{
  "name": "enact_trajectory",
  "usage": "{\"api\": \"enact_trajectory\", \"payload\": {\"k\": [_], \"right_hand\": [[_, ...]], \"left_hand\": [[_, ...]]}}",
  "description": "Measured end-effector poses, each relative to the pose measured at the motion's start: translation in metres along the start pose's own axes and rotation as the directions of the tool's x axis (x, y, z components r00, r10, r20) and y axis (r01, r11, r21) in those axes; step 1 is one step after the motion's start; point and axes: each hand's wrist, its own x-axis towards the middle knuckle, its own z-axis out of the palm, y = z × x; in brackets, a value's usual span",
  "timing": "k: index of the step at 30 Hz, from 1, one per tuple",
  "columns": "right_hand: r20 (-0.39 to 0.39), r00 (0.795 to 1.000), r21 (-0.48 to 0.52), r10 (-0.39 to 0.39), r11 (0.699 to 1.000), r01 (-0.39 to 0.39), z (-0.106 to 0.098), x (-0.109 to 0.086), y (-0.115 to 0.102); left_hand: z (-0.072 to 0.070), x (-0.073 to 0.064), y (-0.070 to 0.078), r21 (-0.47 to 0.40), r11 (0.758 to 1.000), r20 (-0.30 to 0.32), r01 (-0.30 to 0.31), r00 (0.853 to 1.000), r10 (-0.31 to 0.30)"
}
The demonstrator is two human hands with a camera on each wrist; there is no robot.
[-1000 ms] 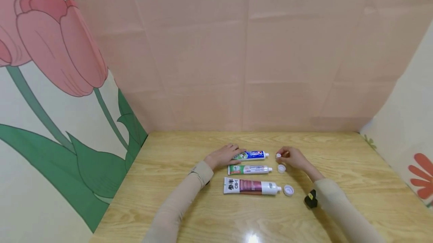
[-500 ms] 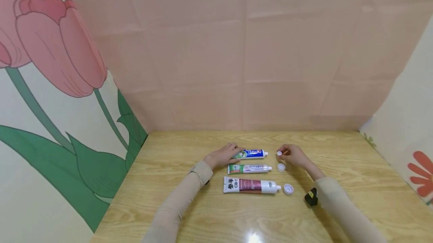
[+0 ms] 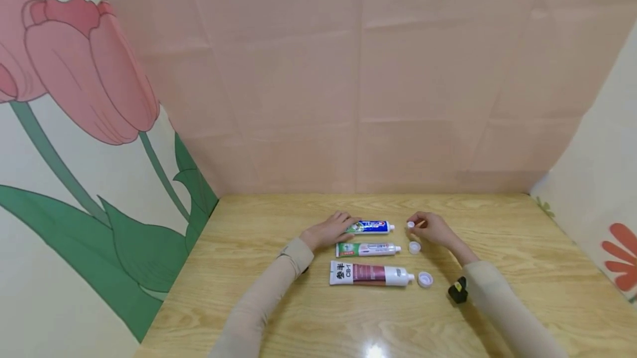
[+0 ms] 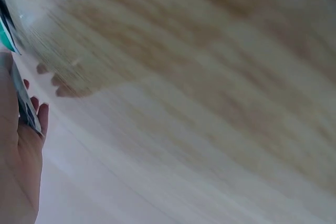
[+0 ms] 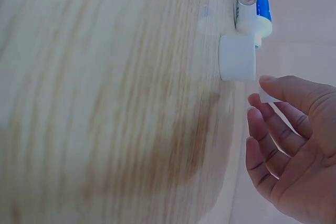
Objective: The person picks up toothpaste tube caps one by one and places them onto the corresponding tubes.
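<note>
At the far end of a row of toothpaste tubes, my left hand (image 3: 328, 229) grips the tail of a blue-and-green toothpaste tube (image 3: 374, 227). The left wrist view shows that tube (image 4: 25, 100) between thumb and fingers. Its uncapped nozzle points right. My right hand (image 3: 434, 231) pinches a small white cap (image 3: 410, 224) between thumb and index finger, a short gap to the right of that nozzle. In the right wrist view the cap (image 5: 267, 96) is partly hidden by the thumb, and the other fingers are bent loosely.
A green-and-white toothpaste tube (image 3: 370, 250) and a larger white-and-maroon tube (image 3: 368, 275) lie nearer, both uncapped. Beside their nozzles sit a white cap (image 3: 414, 248) and a bigger white cap (image 3: 425, 280). A black device (image 3: 458, 290) is at the right wrist. A pink-covered wall (image 3: 358, 98) stands behind the table.
The small cap in the right fingertips has shifted slightly toward the far edge of the table. The left hand and the tubes look the same.
</note>
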Motion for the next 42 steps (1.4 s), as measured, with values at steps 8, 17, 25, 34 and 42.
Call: {"api": "enact_trajectory", "payload": {"k": [8,17,25,34,42], "right_hand": [[-0.013,1.000,-0.023,-0.006,1.000,0.006,-0.002,-0.001,0.004],[-0.039,0.999,-0.029,-0.028,0.999,0.027,-0.001,-0.001,-0.001],[-0.040,0.996,-0.054,-0.079,0.996,0.077,-0.001,-0.001,-0.003],[-0.035,0.990,-0.033,-0.135,0.990,0.134,-0.003,-0.001,-0.012],[-0.045,0.989,0.001,-0.141,0.990,0.141,-0.001,0.000,-0.018]], "left_hand": [[-0.002,0.000,0.001,0.002,1.000,-0.031,-0.007,0.999,0.007],[-0.003,-0.007,-0.001,-0.010,1.000,-0.068,0.008,0.998,-0.008],[-0.007,-0.005,0.000,-0.035,0.999,-0.109,-0.012,0.994,0.009],[-0.021,-0.005,0.003,-0.046,0.999,-0.140,-0.014,0.990,0.007],[-0.025,-0.011,0.005,-0.022,1.000,-0.170,-0.007,0.985,0.003]]}}
